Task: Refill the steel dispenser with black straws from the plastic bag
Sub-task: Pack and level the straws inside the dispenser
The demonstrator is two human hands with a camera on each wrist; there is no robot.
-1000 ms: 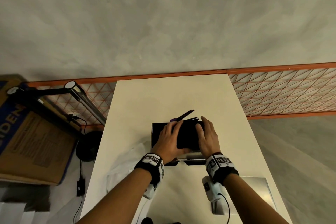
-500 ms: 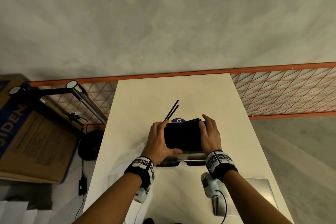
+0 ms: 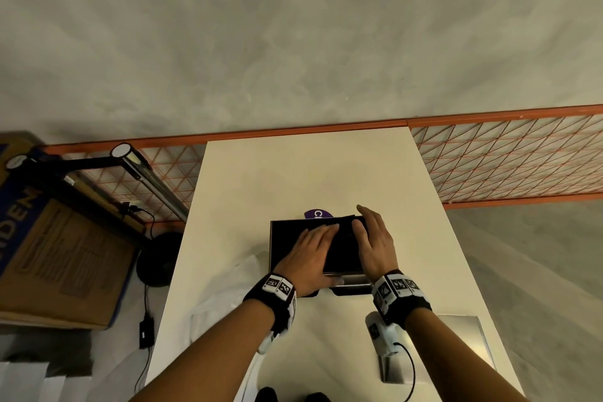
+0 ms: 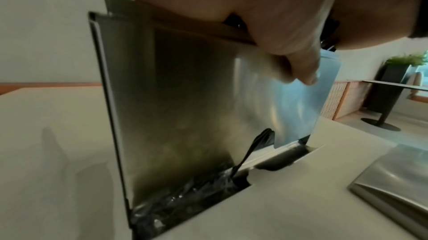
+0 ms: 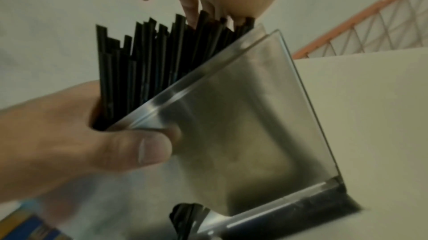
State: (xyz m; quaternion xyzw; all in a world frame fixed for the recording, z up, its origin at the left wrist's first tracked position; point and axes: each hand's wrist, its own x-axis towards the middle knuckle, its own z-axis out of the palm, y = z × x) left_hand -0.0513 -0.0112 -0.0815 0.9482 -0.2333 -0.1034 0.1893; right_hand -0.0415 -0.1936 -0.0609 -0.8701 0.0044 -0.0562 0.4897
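The steel dispenser (image 3: 272, 248) stands open-topped in the middle of the white table (image 3: 310, 166). A bundle of black straws (image 3: 342, 248) sits in it, its ends rising unevenly above the rim in the right wrist view (image 5: 150, 57). My left hand (image 3: 313, 245) lies flat over the straws, its thumb (image 5: 139, 148) pressed on the dispenser's front wall (image 5: 243, 115). My right hand (image 3: 375, 238) touches the right end of the bundle with straight fingers (image 5: 190, 2). The clear plastic bag (image 3: 228, 297) lies crumpled left of the dispenser.
A flat steel lid (image 3: 463, 336) lies at the table's near right (image 4: 393, 185). A purple label (image 3: 318, 214) shows behind the dispenser. Left of the table are a cardboard box (image 3: 58, 254) and a lamp arm (image 3: 143, 173). An orange mesh fence (image 3: 505, 166) runs behind.
The bundle has gone down into the dispenser. The two straws that stuck out toward the back no longer show. My left hand has moved from the bundle's left end onto its top.
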